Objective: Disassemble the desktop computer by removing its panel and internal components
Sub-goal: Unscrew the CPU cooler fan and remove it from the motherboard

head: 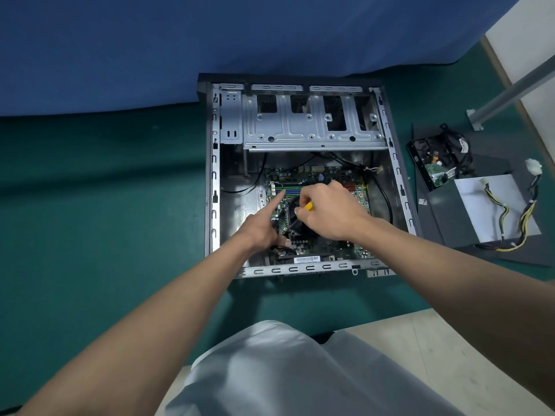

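- Here, the right hand (327, 211) closes its grip round a yellow-handled screwdriver (309, 206). The shaft slants down and left to a corner of the black cooler (292, 205).
- The left hand (261, 228) holds nothing. Its index finger is stretched toward the memory slots (289, 191).
- The computer case (213, 181) lies open on the green bench (120, 205), its long axis running away from the person and the drive cage (300, 127) at the far end.

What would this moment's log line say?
right hand: grips screwdriver, tip at cooler | left hand: index finger extended over motherboard | case: open
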